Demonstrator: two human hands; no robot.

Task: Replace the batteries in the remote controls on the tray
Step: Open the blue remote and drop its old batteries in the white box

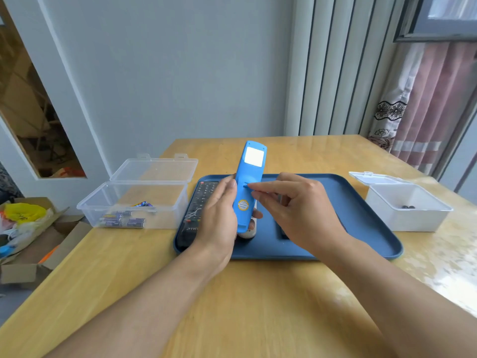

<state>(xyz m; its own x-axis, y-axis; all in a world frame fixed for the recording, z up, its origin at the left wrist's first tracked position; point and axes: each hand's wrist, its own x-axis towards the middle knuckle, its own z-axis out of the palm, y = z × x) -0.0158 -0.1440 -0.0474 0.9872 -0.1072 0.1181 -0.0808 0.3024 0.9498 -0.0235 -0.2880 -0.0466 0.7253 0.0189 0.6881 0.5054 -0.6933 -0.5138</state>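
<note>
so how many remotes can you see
3, maybe more hidden: blue remote held in left hand; black remote on tray's left; a dark one under right hand.

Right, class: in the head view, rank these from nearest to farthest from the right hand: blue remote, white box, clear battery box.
From the right hand:
1. Blue remote, at its fingertips, held up by the left hand.
2. White box, on the table's right.
3. Clear battery box, far left, beyond the tray.
</note>
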